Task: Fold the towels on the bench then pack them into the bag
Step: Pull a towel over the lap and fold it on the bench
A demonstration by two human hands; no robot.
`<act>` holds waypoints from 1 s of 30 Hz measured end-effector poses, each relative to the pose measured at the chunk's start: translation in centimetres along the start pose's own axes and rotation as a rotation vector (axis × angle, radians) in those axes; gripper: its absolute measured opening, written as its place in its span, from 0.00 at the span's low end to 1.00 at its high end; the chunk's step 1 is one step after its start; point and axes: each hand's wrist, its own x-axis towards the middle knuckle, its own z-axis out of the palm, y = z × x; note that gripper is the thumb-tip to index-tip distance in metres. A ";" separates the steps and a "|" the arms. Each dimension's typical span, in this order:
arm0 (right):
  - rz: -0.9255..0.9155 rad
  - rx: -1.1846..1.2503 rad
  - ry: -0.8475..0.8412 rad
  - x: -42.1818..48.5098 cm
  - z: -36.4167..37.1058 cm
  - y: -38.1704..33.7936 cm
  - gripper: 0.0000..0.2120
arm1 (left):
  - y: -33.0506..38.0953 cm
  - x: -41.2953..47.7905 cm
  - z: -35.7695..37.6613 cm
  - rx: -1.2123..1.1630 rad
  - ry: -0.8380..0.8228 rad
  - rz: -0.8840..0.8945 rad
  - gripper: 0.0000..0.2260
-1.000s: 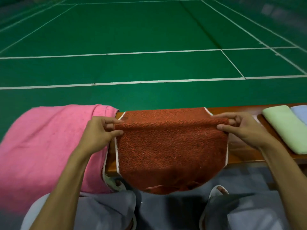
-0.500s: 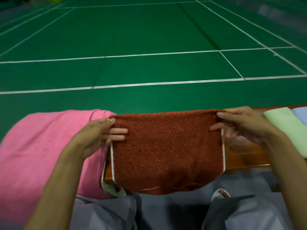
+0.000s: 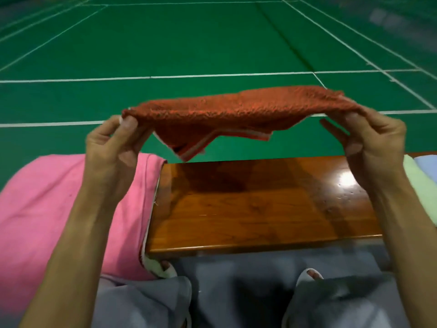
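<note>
A rust-red towel (image 3: 236,112) with a pale border hangs folded in the air above the wooden bench (image 3: 260,209). My left hand (image 3: 111,143) pinches its left end and my right hand (image 3: 369,136) pinches its right end, holding it stretched and level. A loose corner droops below the middle. A pink towel (image 3: 47,209) lies spread over the left end of the bench. At the right edge a folded light green towel (image 3: 418,185) and a pale blue towel (image 3: 428,162) lie side by side. No bag is in view.
The glossy bench top between the pink towel and the green towel is bare. Beyond the bench stretches a green court floor (image 3: 189,43) with white lines. My grey trouser legs and white slippers (image 3: 309,275) show below the bench's front edge.
The red towel lay folded on the bench with both hands at its far corners; now both hands have lifted it clear into the air, baring the bench top.
</note>
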 end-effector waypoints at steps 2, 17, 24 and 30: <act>0.116 -0.093 -0.162 -1.1 -1.6 -0.3 0.14 | -0.4 -1.3 -1.6 0.087 -0.040 -0.131 0.13; 1.254 -0.757 -1.285 -3.8 -3.6 1.6 0.12 | -3.4 -4.2 -3.6 0.903 -0.996 -1.302 0.14; 0.358 -0.973 -0.404 -5.1 0.6 7.6 0.15 | -8.8 -4.1 -0.8 1.295 -0.178 -0.151 0.14; 0.073 -1.393 -0.774 -9.8 7.8 13.6 0.32 | -15.4 -7.6 3.8 1.612 -0.506 -0.138 0.33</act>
